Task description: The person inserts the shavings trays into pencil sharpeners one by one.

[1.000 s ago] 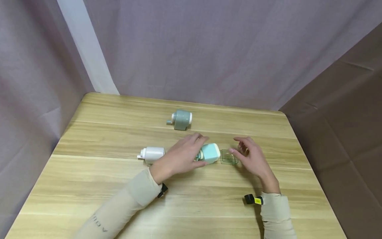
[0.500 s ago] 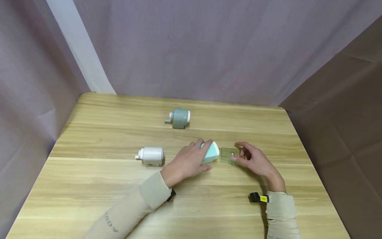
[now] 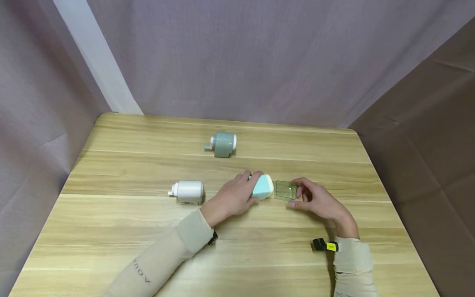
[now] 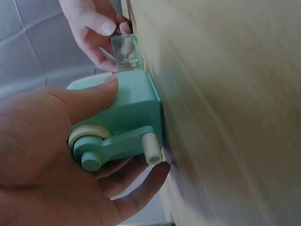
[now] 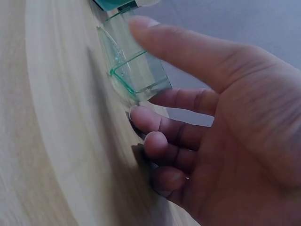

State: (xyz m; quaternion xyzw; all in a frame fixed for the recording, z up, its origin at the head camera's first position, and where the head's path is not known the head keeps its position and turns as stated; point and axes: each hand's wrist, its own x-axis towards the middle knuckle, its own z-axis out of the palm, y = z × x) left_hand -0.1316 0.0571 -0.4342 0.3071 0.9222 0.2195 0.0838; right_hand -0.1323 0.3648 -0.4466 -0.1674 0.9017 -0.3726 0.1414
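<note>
A mint-green crank pencil sharpener (image 3: 262, 187) lies on the table, its white end facing right. My left hand (image 3: 231, 196) grips it, thumb on one side and fingers round the other. Its crank handle (image 4: 151, 148) points back towards my left palm in the left wrist view. Just right of the sharpener is a clear green shavings tray (image 3: 285, 190), apart from the sharpener's body by a narrow gap at most. My right hand (image 3: 320, 201) holds the tray's right end between thumb and index finger, the other fingers curled near the tabletop.
A white crank pencil sharpener (image 3: 190, 192) lies left of my left hand. Farther back is a grey-green one (image 3: 224, 144). The wooden table (image 3: 148, 235) is bordered by curtains (image 3: 237, 62) at the back and sides.
My left hand has moved right and closed over the mint sharpener. My right hand has come down to the shavings tray and taken its end; the tray now looks slightly tilted.
</note>
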